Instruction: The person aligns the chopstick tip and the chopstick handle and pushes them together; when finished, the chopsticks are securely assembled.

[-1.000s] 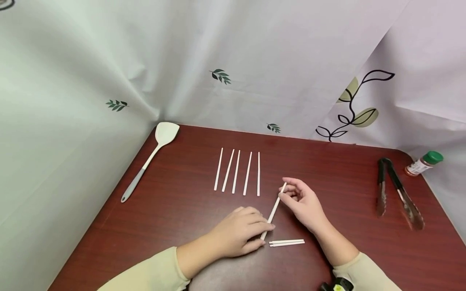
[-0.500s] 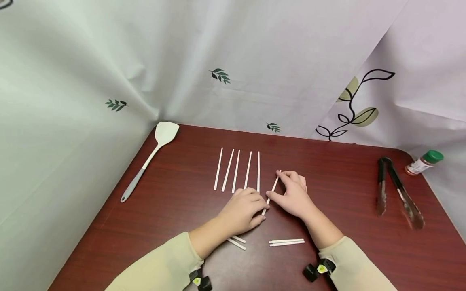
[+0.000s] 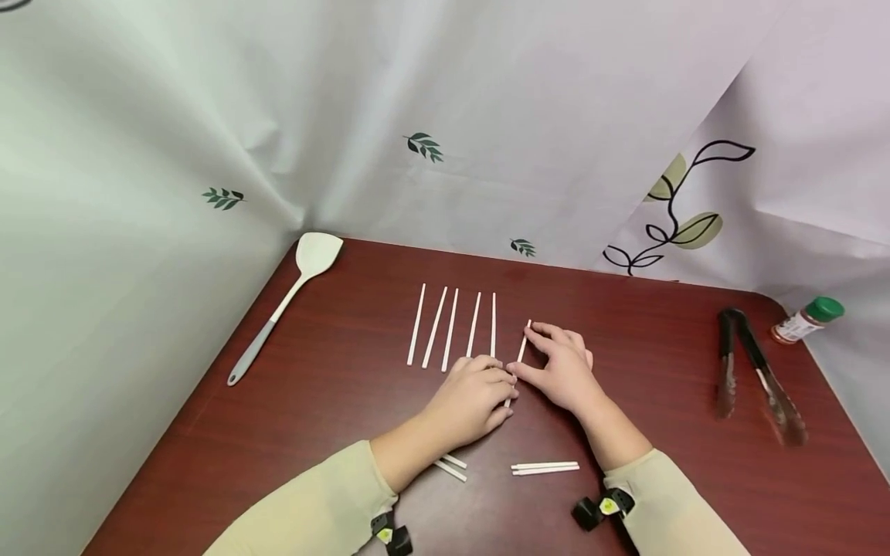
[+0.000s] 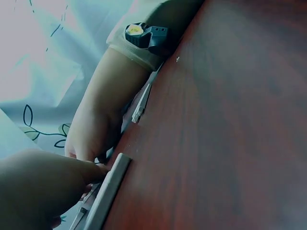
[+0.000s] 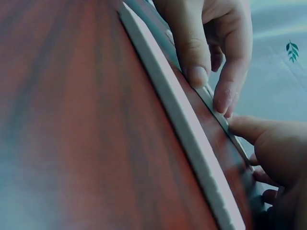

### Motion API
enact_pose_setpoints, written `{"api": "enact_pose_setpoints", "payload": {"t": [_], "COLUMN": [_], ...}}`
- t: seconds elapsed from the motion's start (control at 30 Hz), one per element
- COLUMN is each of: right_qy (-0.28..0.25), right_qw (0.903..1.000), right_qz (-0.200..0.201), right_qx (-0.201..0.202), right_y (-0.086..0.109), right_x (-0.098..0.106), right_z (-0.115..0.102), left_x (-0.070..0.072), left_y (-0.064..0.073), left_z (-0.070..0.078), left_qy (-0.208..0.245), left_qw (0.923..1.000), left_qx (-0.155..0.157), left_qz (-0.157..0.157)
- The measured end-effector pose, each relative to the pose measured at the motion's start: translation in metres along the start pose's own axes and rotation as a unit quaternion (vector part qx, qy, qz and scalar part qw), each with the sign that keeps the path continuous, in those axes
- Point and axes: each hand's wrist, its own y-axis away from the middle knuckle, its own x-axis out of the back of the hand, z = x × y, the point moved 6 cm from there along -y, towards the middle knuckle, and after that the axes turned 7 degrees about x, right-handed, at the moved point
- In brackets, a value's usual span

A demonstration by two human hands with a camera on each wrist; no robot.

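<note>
A white chopstick (image 3: 523, 347) lies slanted on the table at the right end of a row of several white chopsticks (image 3: 448, 330). Its lower end is pinched between the thumb and fingers of my left hand (image 3: 474, 400). Higher up the same chopstick, my right hand (image 3: 562, 367) holds it with thumb and fingertips. The right wrist view shows the fingers of both hands close together along this thin chopstick (image 5: 235, 139). My left hand hides the lower ends of the row's rightmost chopsticks.
Two chopsticks (image 3: 545, 468) lie sideways near the right forearm. Two more chopsticks (image 3: 450, 469) show partly under the left forearm. A white spatula (image 3: 285, 305) rests at the left edge. Black-handled tongs (image 3: 758, 371) and a green-capped jar (image 3: 806, 320) stand at the right.
Both hands have carried the chopstick up and left toward the row, turning it more upright. The two chopsticks under my left forearm have come into view. In the last half second movement is slight.
</note>
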Motion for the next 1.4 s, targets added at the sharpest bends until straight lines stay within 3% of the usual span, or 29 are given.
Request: {"api": "enact_pose_setpoints", "payload": {"t": [0.33,0.57,0.87,1.4], "right_qy": [0.000,-0.002,0.012,0.028], "right_qw": [0.9994,0.9974,0.9982,0.9991], "right_qz": [0.022,0.054,0.044,0.021], "right_qx": [-0.028,-0.047,-0.040,-0.024], "right_y": [-0.018,-0.027,-0.031,-0.029], "right_x": [0.000,-0.003,-0.003,-0.004], "right_z": [0.010,0.013,0.015,0.015], "left_x": [0.001,-0.002,-0.006,-0.006], "left_y": [-0.015,-0.020,-0.028,-0.025], "left_z": [-0.008,-0.018,-0.024,-0.028], "left_qy": [-0.028,-0.024,-0.006,0.018], "left_qw": [0.9988,0.9988,0.9985,0.9978], "left_qx": [0.027,0.035,0.030,0.032], "left_qz": [0.028,0.024,0.045,0.054]}}
